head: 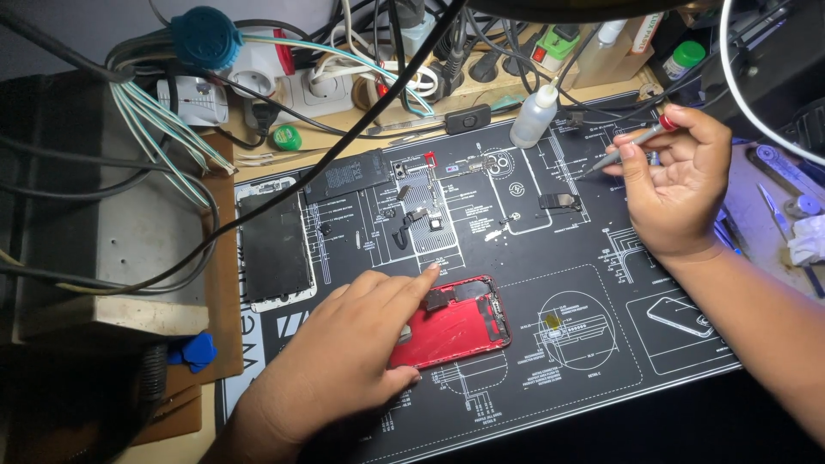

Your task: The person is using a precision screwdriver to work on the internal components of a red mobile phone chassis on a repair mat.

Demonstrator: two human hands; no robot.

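red phone housing [453, 326] lies opened on the black repair mat [601, 344], pinned under the left hand [348, 348], whose spread fingers press its near end. the right hand [679, 185], up and to the right of the housing, pinches a slim screwdriver [623, 153] with its tip on the mat. removed parts [421, 210] and a detached screen [273, 245] lie beyond the housing. judging by this, a screw is being parked or fetched; the driver must next meet the housing squarely.
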